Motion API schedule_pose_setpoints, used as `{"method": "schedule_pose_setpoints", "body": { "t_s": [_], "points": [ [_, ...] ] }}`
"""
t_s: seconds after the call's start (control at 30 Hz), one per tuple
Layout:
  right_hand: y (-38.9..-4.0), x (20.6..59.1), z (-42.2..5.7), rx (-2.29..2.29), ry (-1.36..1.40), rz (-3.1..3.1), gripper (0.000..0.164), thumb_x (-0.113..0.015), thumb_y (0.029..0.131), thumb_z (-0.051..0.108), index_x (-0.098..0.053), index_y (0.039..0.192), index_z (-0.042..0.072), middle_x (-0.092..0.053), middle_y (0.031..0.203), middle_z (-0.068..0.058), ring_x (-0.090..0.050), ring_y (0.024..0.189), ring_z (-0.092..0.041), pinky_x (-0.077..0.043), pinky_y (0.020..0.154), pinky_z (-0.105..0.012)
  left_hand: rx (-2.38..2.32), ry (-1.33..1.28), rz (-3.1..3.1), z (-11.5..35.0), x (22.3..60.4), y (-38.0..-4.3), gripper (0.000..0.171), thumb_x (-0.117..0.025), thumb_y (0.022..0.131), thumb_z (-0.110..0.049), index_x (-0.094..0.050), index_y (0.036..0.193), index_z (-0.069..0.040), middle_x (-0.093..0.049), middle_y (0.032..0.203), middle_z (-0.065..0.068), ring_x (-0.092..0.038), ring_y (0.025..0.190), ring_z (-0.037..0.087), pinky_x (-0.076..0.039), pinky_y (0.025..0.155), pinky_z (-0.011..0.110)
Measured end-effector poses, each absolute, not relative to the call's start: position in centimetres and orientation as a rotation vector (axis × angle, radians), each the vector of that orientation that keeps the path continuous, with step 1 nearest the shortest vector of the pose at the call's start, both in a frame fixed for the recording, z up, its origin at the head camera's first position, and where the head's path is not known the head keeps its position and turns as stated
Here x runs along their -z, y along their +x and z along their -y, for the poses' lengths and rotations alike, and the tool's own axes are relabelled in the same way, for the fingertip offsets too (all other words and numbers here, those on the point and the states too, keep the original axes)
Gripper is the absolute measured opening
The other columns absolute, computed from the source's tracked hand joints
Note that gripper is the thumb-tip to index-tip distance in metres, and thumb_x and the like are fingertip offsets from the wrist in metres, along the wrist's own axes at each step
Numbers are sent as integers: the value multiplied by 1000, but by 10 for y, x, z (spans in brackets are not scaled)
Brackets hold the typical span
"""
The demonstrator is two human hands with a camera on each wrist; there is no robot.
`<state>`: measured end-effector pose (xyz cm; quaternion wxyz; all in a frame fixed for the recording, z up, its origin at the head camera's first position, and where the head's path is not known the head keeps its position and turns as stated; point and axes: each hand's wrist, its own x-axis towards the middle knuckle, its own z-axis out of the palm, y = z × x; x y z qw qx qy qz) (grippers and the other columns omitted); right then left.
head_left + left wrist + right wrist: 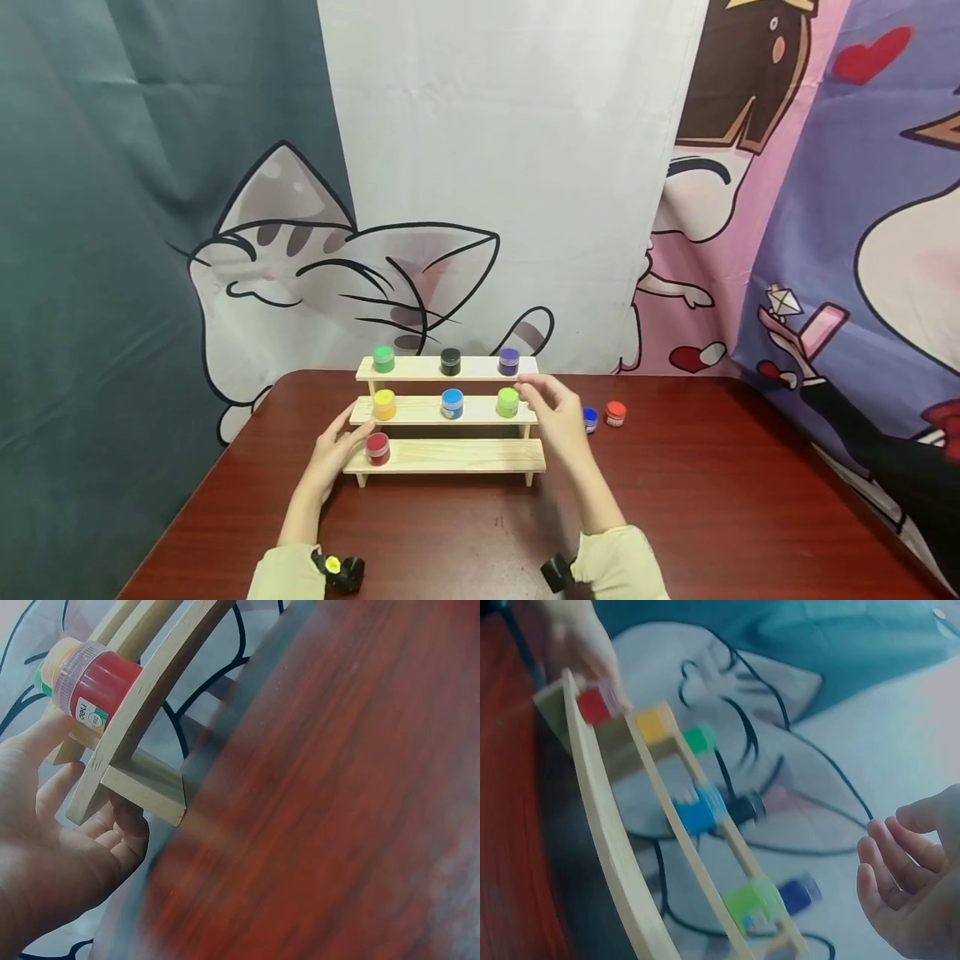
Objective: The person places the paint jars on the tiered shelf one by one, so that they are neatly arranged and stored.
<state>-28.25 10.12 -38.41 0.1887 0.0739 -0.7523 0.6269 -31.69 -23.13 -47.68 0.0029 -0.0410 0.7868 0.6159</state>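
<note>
A three-tier wooden rack [465, 456] stands on the table with small paint jars on its steps. My left hand [332, 454] holds the rack's left end, its thumb beside the dark red jar [378, 448] on the bottom step; the left wrist view shows fingers bent around the wooden end [146, 784]. My right hand [558, 414] is at the rack's right end by the light green jar [507, 402]. In the right wrist view its loosely bent fingers [907, 862] hold nothing. Yellow [384, 405] and blue [452, 403] jars share the middle step.
Green [383, 359], black [450, 361] and purple [508, 361] jars stand on the top step. Right of the rack, a dark blue jar [590, 419] and a red-orange jar [615, 413] sit on the brown table [712, 492]. A printed curtain [510, 167] hangs behind.
</note>
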Motion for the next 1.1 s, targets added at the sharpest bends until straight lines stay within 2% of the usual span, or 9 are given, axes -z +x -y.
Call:
{"method": "schedule_pose_setpoints", "body": {
  "t_s": [0.07, 0.23, 0.3, 0.47, 0.6, 0.77, 0.87, 1.0, 1.1],
  "points": [
    [-285, 385, -112, -1775, 165, 2095, 23, -61, 96, 11, -68, 111, -4, -71, 106, -25, -62, 81, 2, -52, 79, -18, -1913, -129, -2480, 232, 476, -317, 76, -60, 94, -44, -22, 157, -24, -31, 157, 20, -45, 133, 32, -38, 107, 44],
    [-292, 391, -133, -1771, 68, 2050, 23, -60, 96, 9, -66, 111, -8, -69, 106, -29, -65, 80, 2, -52, 76, -14, -1871, -132, -2522, 233, 476, -319, 76, -60, 94, -46, -23, 156, -24, -37, 154, 20, -53, 121, 25, -44, 96, 31],
    [-295, 395, -139, -1768, 27, 2030, 23, -59, 96, 8, -66, 110, -9, -69, 107, -30, -65, 80, 1, -50, 75, -12, -1870, -134, -2520, 232, 477, -319, 76, -60, 94, -46, -23, 156, -24, -38, 153, 20, -53, 121, 24, -43, 97, 32],
    [-298, 404, -150, -1731, -66, 2035, 21, -59, 96, 9, -67, 110, -6, -69, 108, -28, -65, 81, 0, -49, 72, -11, -1885, -128, -2497, 233, 478, -317, 76, -60, 94, -44, -22, 157, -23, -37, 153, 20, -45, 130, 30, -36, 108, 44],
    [-299, 407, -157, -1730, -98, 2027, 20, -61, 95, 9, -68, 109, -4, -71, 106, -25, -64, 79, 2, -49, 73, -11, -1872, -130, -2500, 233, 477, -316, 76, -59, 94, -45, -22, 157, -24, -39, 152, 21, -45, 130, 31, -36, 107, 44],
    [-305, 411, -170, -1743, -130, 2013, 25, -64, 95, 16, -67, 112, -2, -73, 98, -8, -61, 78, 5, -49, 75, -12, -1889, -127, -2474, 232, 475, -316, 75, -59, 95, -43, -20, 157, -24, -26, 159, 20, -38, 133, 32, -32, 109, 49],
    [-309, 417, -179, -1746, -178, 2000, 28, -64, 94, 15, -66, 116, -3, -72, 104, -10, -59, 80, 7, -48, 75, -10, -1898, -114, -2459, 231, 474, -317, 76, -59, 95, -42, -19, 157, -24, -19, 161, 20, -31, 138, 35, -28, 112, 53],
    [-315, 430, -190, -1767, -225, 2038, 34, -64, 93, 12, -61, 123, -3, -64, 123, -22, -55, 87, 9, -44, 77, -7, -1905, -122, -2450, 231, 475, -319, 77, -59, 95, -45, -18, 158, -25, -20, 161, 19, -33, 139, 35, -28, 114, 53],
    [-318, 441, -196, -1815, -275, 2076, 38, -65, 93, 12, -58, 129, -1, -57, 133, -23, -53, 94, 5, -44, 76, -7, -1903, -129, -2443, 232, 476, -319, 78, -59, 95, -45, -17, 158, -25, -18, 162, 19, -32, 141, 37, -27, 115, 53]
  ]
}}
